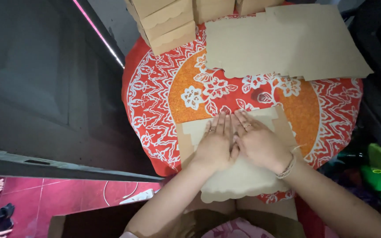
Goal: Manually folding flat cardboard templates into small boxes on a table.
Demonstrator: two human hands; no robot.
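Round table (pixel 155 110) covered with a red, orange and white floral cloth; viewed from above.

Left hand (pixel 217 147): flat, palm down, fingers straight and close together, pressed on a flat brown cardboard box blank (pixel 243 176) at the near edge of the table. Ring on one finger. Nothing gripped.

Right hand (pixel 259 143): likewise flat, palm down, fingers extended, pressed on the same blank just beside the left hand; inner edges of both hands touching. Ring on one finger, beaded bracelet (pixel 287 167) at the wrist. Nothing gripped.

Box blank: lying flat at the near edge, centre-right, its scalloped flap overhanging the table edge toward the lap. Side flaps visible left and right of the hands, the left one turned slightly upward, the right one running diagonally toward the table centre.

Stack of further flat blanks (pixel 287 42) at the far right edge of the table, well apart from the hands, one corner overhanging the rim.

Folded brown boxes (pixel 166 22) with scalloped lids stacked at the far left edge; more boxes along the far edge, partly cut off by the frame.

Dark cabinet surface (pixel 45 79) left of the table. Red tiled floor (pixel 67 194) at lower left, with a white cable. Green objects (pixel 380 172) at lower right; kind not discernible.
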